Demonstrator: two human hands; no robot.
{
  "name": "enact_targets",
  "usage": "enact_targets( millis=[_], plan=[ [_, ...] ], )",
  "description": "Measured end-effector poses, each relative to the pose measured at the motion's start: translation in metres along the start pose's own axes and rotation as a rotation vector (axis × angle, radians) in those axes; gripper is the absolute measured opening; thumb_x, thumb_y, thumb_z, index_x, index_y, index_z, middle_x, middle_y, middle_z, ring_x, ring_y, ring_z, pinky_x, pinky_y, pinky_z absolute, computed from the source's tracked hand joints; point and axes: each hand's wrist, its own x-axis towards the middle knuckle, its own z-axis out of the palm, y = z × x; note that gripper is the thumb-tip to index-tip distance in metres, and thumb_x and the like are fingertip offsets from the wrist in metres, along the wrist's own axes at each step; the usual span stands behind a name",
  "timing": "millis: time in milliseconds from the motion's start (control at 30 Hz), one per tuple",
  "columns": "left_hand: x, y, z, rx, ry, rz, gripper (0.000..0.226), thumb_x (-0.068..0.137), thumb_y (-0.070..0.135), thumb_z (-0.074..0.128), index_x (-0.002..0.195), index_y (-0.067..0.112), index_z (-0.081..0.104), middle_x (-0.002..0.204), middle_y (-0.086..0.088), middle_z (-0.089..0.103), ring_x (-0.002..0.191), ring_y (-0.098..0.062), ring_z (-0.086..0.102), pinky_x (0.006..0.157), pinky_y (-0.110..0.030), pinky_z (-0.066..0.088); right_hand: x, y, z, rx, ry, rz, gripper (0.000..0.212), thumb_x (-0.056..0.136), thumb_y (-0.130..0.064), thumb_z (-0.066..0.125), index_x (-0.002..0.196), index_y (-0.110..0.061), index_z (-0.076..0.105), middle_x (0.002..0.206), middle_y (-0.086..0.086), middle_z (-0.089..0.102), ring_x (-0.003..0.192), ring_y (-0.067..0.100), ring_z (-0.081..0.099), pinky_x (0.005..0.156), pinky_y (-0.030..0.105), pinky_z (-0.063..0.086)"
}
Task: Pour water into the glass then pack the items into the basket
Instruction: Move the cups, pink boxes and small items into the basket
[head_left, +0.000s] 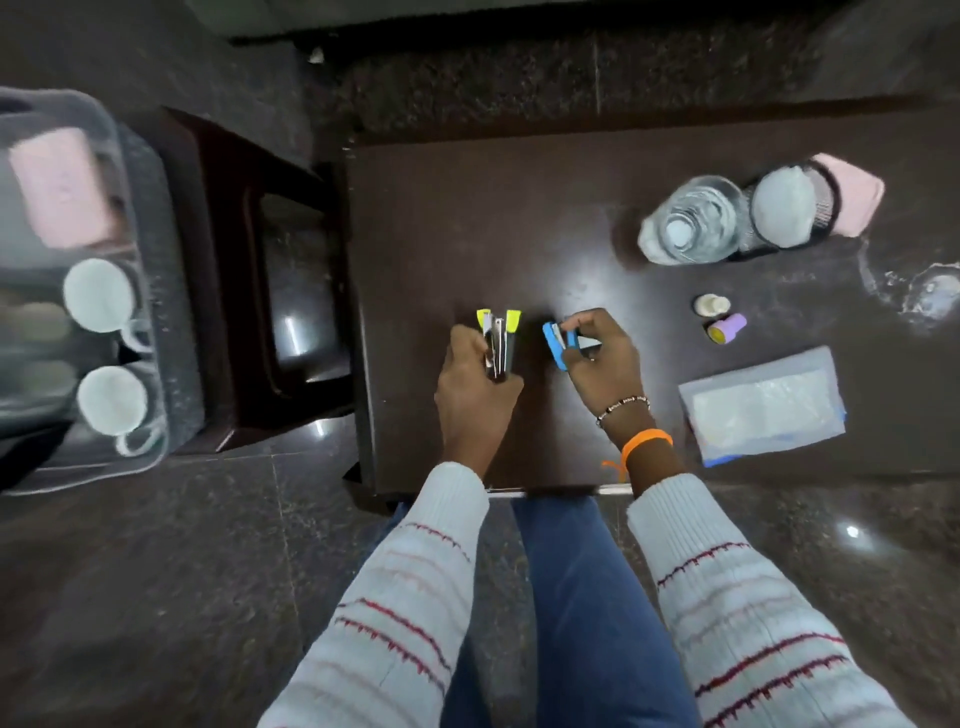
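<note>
A bundle of highlighters (500, 340) is gripped by the left hand (475, 387); a blue stapler (557, 344) is pinched by the right hand (602, 364) above the worktop (467, 218).

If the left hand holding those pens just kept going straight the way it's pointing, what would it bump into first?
The left hand, gripping a bundle of pens, points toward the table's far edge. That stretch of tabletop looks bare, so probably nothing until the edge. The water bottle sits well off to the right.

L hand (475, 384) grips bunch of pens (498, 343) over dark table (467, 218); R hand (597, 358) pinches blue stapler (556, 345). Water bottle (691, 221), clear basket (78, 286) w/ cups far left.
</note>
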Motion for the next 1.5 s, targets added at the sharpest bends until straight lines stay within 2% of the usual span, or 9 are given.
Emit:
enact_targets(
  millis=[133,200,267,600,833,1033,1233,1400,1500],
  plan=[
    [-0.003,-0.022,-0.076,-0.088,0.134,-0.006,0.038,0.068,0.011,0.068,0.087,0.024,0.039,0.077,0.016,0.05,0.068,-0.004,0.054,0.057,-0.01,0.036,-0.021,-0.056,0.052,0.074,-0.169,-0.096,0.028,0.078,0.015,0.048,0.097,0.0,0.061,0.105,0.002,0.06,0.088,0.013,0.056,0.069,0.027,0.057],
    [-0.003,-0.03,-0.115,-0.127,0.195,0.008,0.035,0.069,0.01,0.066,0.088,0.024,0.04,0.083,0.008,0.054,0.072,-0.016,0.06,0.062,-0.024,0.045,-0.031,-0.084,0.079,0.107,-0.23,-0.136,0.029,0.079,0.016,0.047,0.097,-0.002,0.062,0.109,0.004,0.061,0.088,0.004,0.054,0.055,0.005,0.05],
    [-0.001,-0.037,-0.153,-0.155,0.262,0.012,0.033,0.071,0.007,0.064,0.092,0.022,0.043,0.091,0.002,0.057,0.078,-0.023,0.062,0.071,-0.039,0.051,-0.041,-0.109,0.104,0.134,-0.286,-0.164,0.03,0.081,0.015,0.048,0.096,-0.006,0.063,0.108,0.0,0.061,0.089,0.002,0.056,0.053,0.002,0.047],
    [0.05,-0.062,-0.31,-0.015,0.525,0.133,0.043,0.076,-0.002,0.049,0.113,0.016,0.059,0.101,-0.012,0.048,0.09,-0.032,0.053,0.083,-0.034,0.038,-0.07,-0.203,0.207,0.175,-0.372,-0.318,0.039,0.078,0.013,0.057,0.093,-0.022,0.064,0.101,-0.016,0.062,0.104,0.029,0.064,0.087,0.054,0.053],
    [0.133,-0.039,-0.333,0.238,0.48,-0.031,0.049,0.082,-0.006,0.037,0.124,0.018,0.047,0.124,-0.016,0.043,0.106,-0.037,0.048,0.085,-0.045,0.042,-0.067,-0.222,0.241,0.22,-0.257,-0.325,0.043,0.08,0.012,0.058,0.093,-0.029,0.061,0.11,-0.003,0.063,0.108,0.033,0.062,0.09,0.056,0.051],
    [0.18,-0.055,-0.344,0.342,0.306,-0.2,0.043,0.09,0.002,0.041,0.132,0.014,0.04,0.137,-0.016,0.036,0.125,-0.034,0.037,0.094,-0.042,0.042,-0.056,-0.227,0.248,0.256,-0.247,-0.323,0.036,0.081,0.013,0.058,0.101,-0.016,0.061,0.114,0.003,0.06,0.097,0.027,0.063,0.065,0.016,0.058],
    [0.186,-0.056,-0.351,0.324,0.151,-0.24,0.035,0.093,0.008,0.038,0.127,0.004,0.045,0.134,-0.02,0.046,0.125,-0.037,0.041,0.099,-0.044,0.038,-0.037,-0.248,0.253,0.165,-0.243,-0.363,0.037,0.08,0.013,0.056,0.097,-0.019,0.061,0.11,0.0,0.062,0.1,0.029,0.064,0.082,0.04,0.056],
    [0.18,-0.056,-0.359,0.135,0.171,-0.167,0.033,0.091,0.002,0.038,0.123,-0.001,0.048,0.132,-0.021,0.05,0.123,-0.037,0.046,0.098,-0.039,0.038,-0.01,-0.291,0.277,-0.06,-0.241,-0.59,0.039,0.07,0.017,0.049,0.093,-0.011,0.065,0.095,-0.003,0.066,0.075,-0.012,0.06,0.073,0.005,0.045],
    [0.177,-0.055,-0.361,0.007,0.158,-0.145,0.039,0.089,-0.002,0.038,0.128,-0.001,0.046,0.137,-0.018,0.048,0.127,-0.032,0.043,0.101,-0.034,0.034,0.006,-0.317,0.301,-0.261,-0.278,-0.75,0.038,0.067,0.013,0.045,0.094,-0.009,0.061,0.096,-0.001,0.068,0.091,0.013,0.063,0.083,0.026,0.05]
  ],
)
